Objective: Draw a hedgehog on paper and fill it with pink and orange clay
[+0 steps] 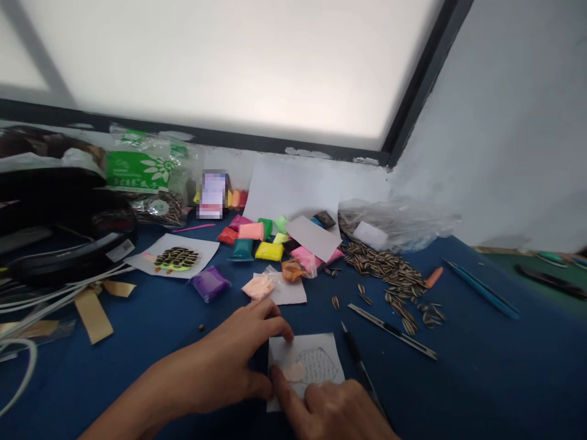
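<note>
A small white paper (321, 342) with a pencil-drawn, lined shape lies in front of me, and a flat piece of pale pink clay (295, 371) sits on its left part. My left hand (243, 348) is open at the paper's left side; its thumb and fingers are spread, with a fingertip at the paper's upper edge. My right hand (332, 409) points with its index finger stretched out, the tip at the left edge of the clay. Its other fingers are curled, their undersides hidden. A dark pen (358, 354) rests just right of the paper.
A utility knife (392, 330), scattered striped sunflower seeds (376, 263) and a blue tool (481, 287) lie to the right. Bagged coloured clay packs (252, 231) fill the middle back. A finished seed picture (177, 256), a purple clay pack (210, 283) and white cables (59, 293) are left.
</note>
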Motion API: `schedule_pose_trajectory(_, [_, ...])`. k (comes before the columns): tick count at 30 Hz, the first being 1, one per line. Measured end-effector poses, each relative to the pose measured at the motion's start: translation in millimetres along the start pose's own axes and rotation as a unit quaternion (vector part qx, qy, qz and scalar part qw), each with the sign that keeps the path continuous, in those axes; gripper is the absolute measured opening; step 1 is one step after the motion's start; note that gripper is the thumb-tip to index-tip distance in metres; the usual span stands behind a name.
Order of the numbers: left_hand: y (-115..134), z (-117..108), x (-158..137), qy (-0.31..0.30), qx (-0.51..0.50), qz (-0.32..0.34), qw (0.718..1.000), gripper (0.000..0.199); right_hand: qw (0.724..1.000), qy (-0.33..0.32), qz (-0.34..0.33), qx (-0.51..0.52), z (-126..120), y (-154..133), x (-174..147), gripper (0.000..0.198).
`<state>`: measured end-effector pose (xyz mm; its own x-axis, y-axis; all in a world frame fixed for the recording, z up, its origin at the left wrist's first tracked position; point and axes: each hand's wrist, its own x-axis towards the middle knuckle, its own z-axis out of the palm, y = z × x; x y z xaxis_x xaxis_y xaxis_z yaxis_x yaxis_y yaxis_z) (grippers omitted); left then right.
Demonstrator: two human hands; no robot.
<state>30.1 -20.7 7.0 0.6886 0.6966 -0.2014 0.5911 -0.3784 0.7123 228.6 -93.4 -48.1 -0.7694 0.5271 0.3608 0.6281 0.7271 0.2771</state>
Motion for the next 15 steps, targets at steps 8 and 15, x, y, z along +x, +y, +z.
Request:
schedule_pose_trajectory(8, [-0.5, -1.1, -0.2, -0.004, -0.009, -0.009, 1.0, 0.056, 0.998, -0.032, 0.039, 0.047, -13.9, 22.1, -9.8, 0.039])
schedule_pose_trajectory(15, [-1.4, 0.1, -3.0, -0.003, 0.002, -0.01, 1.0, 0.055, 0.994, -0.099, 0.029, 0.025, -19.9, 27.2, -27.4, 0.049])
